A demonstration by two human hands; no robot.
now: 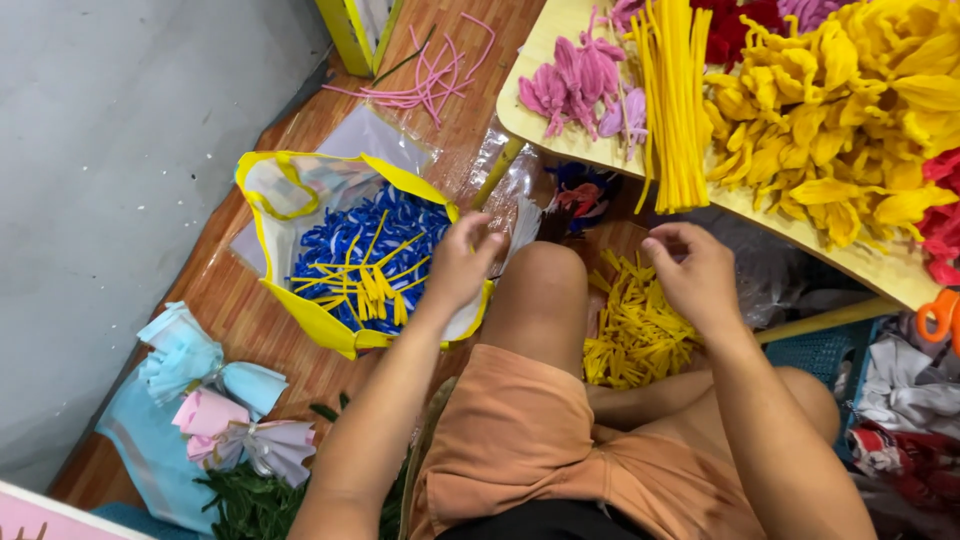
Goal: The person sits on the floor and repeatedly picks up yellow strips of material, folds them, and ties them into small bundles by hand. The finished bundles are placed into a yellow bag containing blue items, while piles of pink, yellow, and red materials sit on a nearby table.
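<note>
- The left hand hangs over the right rim of a yellow-edged bag on the floor; its grip is curled inward, and whether the fingertips pinch anything cannot be told.
- The bag holds blue strips with short yellow pieces lying on top of them.
- The right hand hovers above a pile of yellow pieces on the floor beside the raised knee; its grip is drawn together, thumb against fingers, and any piece between them is too small to see.
- The floor is brown wood-look board; a grey wall runs along the left.
- A pale wooden desk at upper right carries a bundle of long yellow stems, pink flowers and yellow flowers.
- Loose pink stems lie on the floor near the top edge.
- Paper-wrapped bouquets in light blue and pink lie at lower left, over green stems.
- Orange scissors are cut off by the right edge.
- Items under the desk, behind clear plastic, are hard to make out.
</note>
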